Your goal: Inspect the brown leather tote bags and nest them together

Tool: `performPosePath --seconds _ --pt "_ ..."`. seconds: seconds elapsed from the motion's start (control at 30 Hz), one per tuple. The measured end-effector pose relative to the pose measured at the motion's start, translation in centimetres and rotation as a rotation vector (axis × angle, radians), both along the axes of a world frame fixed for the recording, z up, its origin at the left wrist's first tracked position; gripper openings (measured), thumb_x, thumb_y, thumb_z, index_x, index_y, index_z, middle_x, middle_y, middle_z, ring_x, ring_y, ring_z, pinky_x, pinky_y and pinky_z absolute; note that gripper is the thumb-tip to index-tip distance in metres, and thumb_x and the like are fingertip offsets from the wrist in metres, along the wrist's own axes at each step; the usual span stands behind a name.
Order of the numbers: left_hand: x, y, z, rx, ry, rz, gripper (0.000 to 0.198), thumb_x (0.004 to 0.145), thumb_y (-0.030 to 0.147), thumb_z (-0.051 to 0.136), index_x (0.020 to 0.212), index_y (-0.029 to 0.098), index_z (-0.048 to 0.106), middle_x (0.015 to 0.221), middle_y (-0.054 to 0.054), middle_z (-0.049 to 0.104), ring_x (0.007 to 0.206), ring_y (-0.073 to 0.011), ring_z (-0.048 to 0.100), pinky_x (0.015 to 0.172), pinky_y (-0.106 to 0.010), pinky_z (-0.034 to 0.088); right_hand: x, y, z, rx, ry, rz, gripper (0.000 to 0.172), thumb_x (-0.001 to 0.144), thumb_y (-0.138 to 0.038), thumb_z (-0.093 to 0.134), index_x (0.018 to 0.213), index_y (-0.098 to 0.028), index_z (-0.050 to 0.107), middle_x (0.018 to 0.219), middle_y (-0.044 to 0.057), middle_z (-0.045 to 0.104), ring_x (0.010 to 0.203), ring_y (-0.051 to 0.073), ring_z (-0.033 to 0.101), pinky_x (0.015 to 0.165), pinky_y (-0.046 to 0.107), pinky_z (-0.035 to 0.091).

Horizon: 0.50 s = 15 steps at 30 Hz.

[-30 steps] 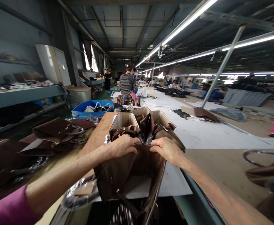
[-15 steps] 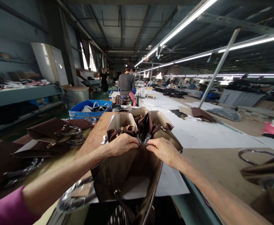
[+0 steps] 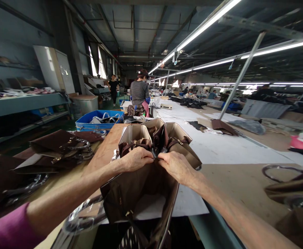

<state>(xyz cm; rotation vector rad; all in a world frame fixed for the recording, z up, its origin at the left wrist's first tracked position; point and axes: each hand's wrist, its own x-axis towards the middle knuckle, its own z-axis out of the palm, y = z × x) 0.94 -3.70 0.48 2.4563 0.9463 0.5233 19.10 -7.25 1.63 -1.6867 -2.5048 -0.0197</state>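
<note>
An open brown bag with a tan lining stands nearest to me at the table edge, its mouth facing up. My left hand pinches the middle of its far rim. Close beside it, my right hand pinches the same rim, the fingertips almost touching. Just beyond are more open brown bags, one on the left and one on the right, with crumpled brown material inside. A plastic-wrapped handle hangs at the near bag's left side.
Brown bags with wrapped handles lie at the left, another bag at the right. A blue bin sits beyond the table. A person in a striped top stands ahead. White sheets cover part of the table.
My right hand has shifted slightly left along the rim, closer to my left hand. In the background, a person in black has moved slightly left.
</note>
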Motion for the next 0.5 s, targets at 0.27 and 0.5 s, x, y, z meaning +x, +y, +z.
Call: performPosePath --seconds 0.27,0.5 --pt "0.0 -0.3 0.9 0.044 0.101 -0.024 0.020 0.077 0.020 0.044 0.070 0.015 0.061 0.057 0.003 0.050 0.059 -0.0096 0.046 0.055 -0.019 0.031 0.3 1.0 0.1 -0.060 0.091 0.141 0.020 0.081 -0.025 0.044 0.082 -0.023 0.064 0.072 0.000 0.065 0.070 0.013 0.056 0.059 0.023 0.028" --pt "0.9 -0.4 0.9 0.096 0.170 0.059 0.018 0.074 0.018 0.049 0.083 0.020 0.065 0.075 0.000 0.063 0.072 -0.0141 0.055 0.065 -0.021 0.037 0.5 1.0 -0.1 -0.069 0.224 0.172 0.023 0.080 -0.021 0.041 0.074 -0.020 0.063 0.063 -0.001 0.059 0.061 0.011 0.051 0.056 0.022 0.028"
